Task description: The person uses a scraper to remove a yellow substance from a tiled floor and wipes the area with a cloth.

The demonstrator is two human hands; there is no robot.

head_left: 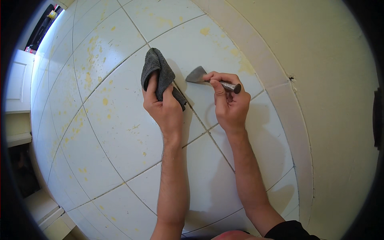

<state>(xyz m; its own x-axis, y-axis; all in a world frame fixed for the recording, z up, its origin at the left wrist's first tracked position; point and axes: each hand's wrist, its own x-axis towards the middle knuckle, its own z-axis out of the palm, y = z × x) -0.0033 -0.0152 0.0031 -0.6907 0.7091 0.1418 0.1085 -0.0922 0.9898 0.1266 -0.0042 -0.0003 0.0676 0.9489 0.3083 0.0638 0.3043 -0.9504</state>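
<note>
A dark grey cloth [159, 72] is bunched in my left hand [165, 111], its folded end pointing away from me. My fingers close around its lower part, and a loose corner hangs toward the right. In my right hand [232, 102] is a scraper [197, 74] with a flat metal blade and a dark round handle. Its blade points left toward the cloth, with a gap between them. Both hands are over the white tiled floor [124, 148], which carries yellow spots and smears [105, 101]. Whether the blade touches the tile I cannot tell.
A pale skirting strip [290, 108] runs along the right, below a beige wall [340, 100] with a small dark hole [291, 78]. White cabinet fronts [19, 84] and an open dark compartment line the left. More yellow stains lie at the far left and top right.
</note>
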